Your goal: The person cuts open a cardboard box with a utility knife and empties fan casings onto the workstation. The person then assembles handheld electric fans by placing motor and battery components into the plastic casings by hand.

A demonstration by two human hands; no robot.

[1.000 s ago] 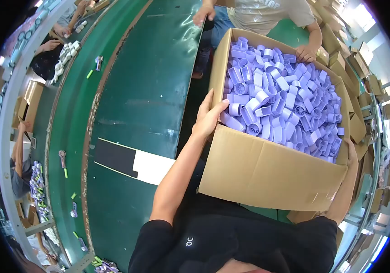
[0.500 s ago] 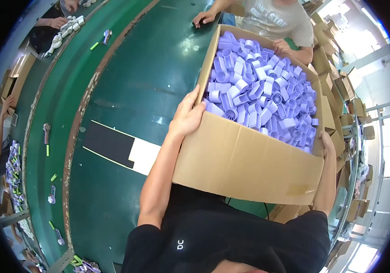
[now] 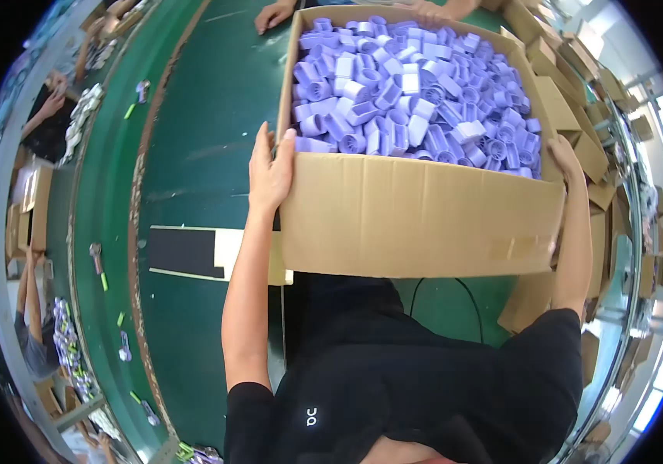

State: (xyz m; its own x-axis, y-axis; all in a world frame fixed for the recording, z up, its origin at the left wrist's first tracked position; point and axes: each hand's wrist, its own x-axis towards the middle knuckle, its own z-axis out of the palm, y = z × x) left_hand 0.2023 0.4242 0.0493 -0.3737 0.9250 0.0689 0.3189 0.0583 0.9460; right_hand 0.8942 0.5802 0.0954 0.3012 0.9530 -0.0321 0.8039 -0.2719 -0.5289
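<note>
A large open cardboard box is held out in front of my body. It is heaped with lilac plastic parts, short tube-like and boxy pieces, some with a spoked round end. My left hand grips the box's left front corner, thumb near the top edge. At the opposite side, my right hand clasps the right front corner, its fingers partly hidden by the cardboard. The box's underside is out of sight.
A green worktable lies left, with a black and white strip on it. Past a worn brown edge, a green conveyor carries small grey-and-green items. Across the box is another person's hand. Cardboard boxes are piled right.
In the view, the box and both my hands have moved up and the box sits straighter. More of my torso and the floor shows below it. Both hands kept their grip.
</note>
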